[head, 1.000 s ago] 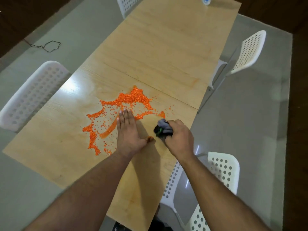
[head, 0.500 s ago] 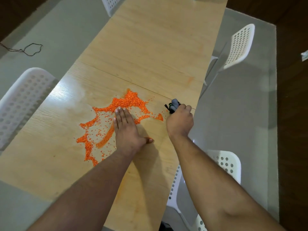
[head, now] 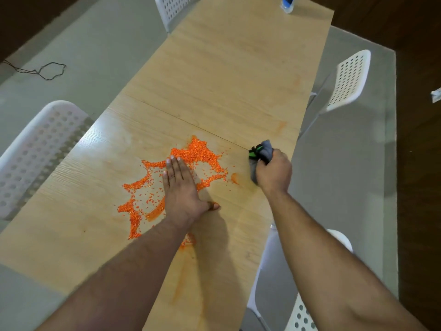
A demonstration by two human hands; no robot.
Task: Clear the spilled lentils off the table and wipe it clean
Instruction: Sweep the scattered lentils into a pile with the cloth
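Orange lentils (head: 200, 152) lie scattered in a ragged patch on the long wooden table (head: 233, 75). My left hand (head: 182, 189) rests flat, palm down, in the middle of the patch, its fingers together and pointing away from me. To the right, near the table's right edge, my right hand (head: 274, 173) is closed around a bunched grey cloth with black and green trim (head: 261, 151), which touches the table beyond the lentils. An orange smear (head: 235, 179) marks the wood between the two hands.
White perforated chairs stand at the left (head: 35, 151), at the right (head: 348, 80), at the far end (head: 174, 8) and just below my right arm (head: 300, 316). A blue and white object (head: 287, 3) sits at the table's far end. A dark cord (head: 47, 70) lies on the floor.
My right hand with the cloth moved away from me along the right edge, past the lentils. My left hand stayed flat on the spill.
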